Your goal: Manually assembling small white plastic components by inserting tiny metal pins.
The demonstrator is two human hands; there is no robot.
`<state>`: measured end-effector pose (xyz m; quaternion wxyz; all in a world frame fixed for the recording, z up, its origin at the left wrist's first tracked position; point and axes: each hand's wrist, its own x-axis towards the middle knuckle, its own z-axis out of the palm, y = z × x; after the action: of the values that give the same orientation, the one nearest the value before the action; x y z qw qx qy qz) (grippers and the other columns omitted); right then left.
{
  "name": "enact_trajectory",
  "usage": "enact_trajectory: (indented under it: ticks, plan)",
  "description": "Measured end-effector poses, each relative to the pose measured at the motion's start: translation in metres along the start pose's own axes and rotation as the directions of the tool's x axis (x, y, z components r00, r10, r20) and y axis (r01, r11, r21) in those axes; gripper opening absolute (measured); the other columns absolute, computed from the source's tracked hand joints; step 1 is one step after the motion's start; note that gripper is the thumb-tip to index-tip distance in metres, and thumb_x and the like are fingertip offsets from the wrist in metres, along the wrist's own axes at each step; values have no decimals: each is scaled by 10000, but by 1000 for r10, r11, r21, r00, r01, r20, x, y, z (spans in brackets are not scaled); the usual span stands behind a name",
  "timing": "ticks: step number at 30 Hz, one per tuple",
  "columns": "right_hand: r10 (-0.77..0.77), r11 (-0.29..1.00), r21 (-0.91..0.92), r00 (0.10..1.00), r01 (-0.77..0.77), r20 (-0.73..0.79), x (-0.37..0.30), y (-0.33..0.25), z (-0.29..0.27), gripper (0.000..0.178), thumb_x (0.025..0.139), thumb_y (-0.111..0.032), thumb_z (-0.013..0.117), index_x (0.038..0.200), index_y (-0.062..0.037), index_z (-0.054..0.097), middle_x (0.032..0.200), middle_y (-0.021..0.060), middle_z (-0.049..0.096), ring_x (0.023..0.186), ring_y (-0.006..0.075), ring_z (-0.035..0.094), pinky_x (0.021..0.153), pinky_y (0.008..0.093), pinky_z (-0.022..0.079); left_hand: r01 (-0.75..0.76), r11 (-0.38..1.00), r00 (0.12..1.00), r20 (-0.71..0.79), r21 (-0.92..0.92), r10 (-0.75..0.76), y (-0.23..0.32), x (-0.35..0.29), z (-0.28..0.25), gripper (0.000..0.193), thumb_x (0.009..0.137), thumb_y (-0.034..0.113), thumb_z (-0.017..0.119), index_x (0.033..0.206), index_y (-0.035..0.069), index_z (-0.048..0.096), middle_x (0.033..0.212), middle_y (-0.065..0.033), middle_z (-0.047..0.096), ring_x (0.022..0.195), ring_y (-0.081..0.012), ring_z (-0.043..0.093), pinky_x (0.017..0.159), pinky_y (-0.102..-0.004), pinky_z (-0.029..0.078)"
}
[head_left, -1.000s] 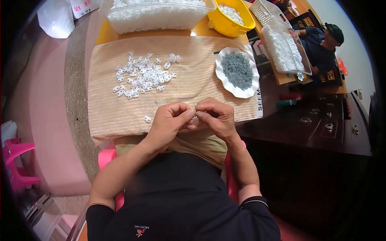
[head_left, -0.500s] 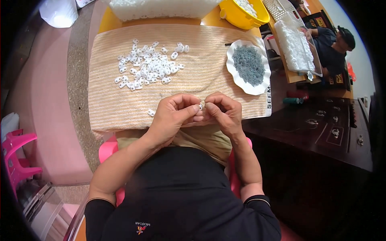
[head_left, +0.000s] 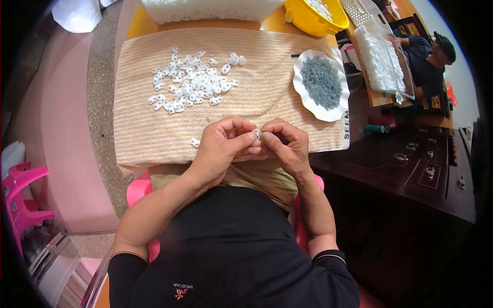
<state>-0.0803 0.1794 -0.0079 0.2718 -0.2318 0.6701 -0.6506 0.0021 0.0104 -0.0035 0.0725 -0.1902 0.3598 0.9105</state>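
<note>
A small white plastic piece with holes (head_left: 257, 133) is pinched between the thumb and fingertips of my left hand (head_left: 220, 146). My right hand (head_left: 289, 146) meets it from the other side, thumb and forefinger closed together; whatever they grip is too small to make out. Both hands are over the near edge of a striped beige towel (head_left: 146, 131). Beside my left hand lies a loose white piece (head_left: 195, 142). Farther off, a pile of the same two-holed white pieces (head_left: 197, 84) spreads over the towel.
At right on the towel, a wavy-rimmed white plate (head_left: 299, 91) holds a heap of tiny grey parts (head_left: 322, 82). Beyond stand a translucent bin (head_left: 205, 11) and a yellow basin (head_left: 310, 24). Another person (head_left: 426, 59) sits by a container of white pieces (head_left: 379, 59).
The white piece shows more plainly between my fingertips. My hands have hardly moved; the whole view has shifted slightly, with the towel and plate a little farther right.
</note>
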Motion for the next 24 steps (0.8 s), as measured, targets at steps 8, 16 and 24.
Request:
enact_trajectory:
  ticks: [8,16,24]
  plan:
    - [9,1000,-20,1000,-9,-19,0,-3,1,81,911,-28,605,938,47,617,853,66,626,682,94,615,612,210,506,-10,1000,1000,-12,-14,10,-2,1,-2,143,893,44,624,1020,-9,585,906,-78,655,788,-123,653,746,-259,577]
    - [4,1000,-30,1000,-5,-18,-1,-4,2,88,913,-28,602,947,51,620,859,68,631,683,91,619,606,208,507,-11,1000,1000,11,-11,11,-1,1,-1,142,893,41,623,1021,-10,589,914,-84,657,795,-124,654,748,-258,575]
    - [8,999,-49,1000,-8,-15,-2,-7,4,88,917,-36,600,946,44,625,858,59,636,699,82,615,607,199,502,-22,1000,1000,11,-8,22,-5,1,-2,136,896,33,616,1021,-14,589,909,-85,659,791,-129,656,748,-262,574]
